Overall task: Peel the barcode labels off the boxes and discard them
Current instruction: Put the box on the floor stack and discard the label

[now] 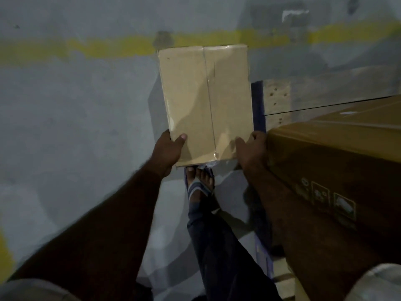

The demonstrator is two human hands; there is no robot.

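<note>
Our left hand and right hand grip the small taped box between them by its near corners (thumbs on top); a bigger carton sits just right of our right hand.

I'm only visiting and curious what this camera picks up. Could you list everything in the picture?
small box: one, tan, taped seam on top, centre, held above the floor; no label shows on this face
big box: one, brown, right, printed symbols on its side
pallet: one, pale wood with a blue edge, right of the small box
line: one, yellow, painted across the floor at the top
floor: one, grey, all around
foot: one, in a blue-grey sandal, below the small box
left hand: one, grips the small box's near left corner, thumb on top
right hand: one, grips its near right corner
</note>
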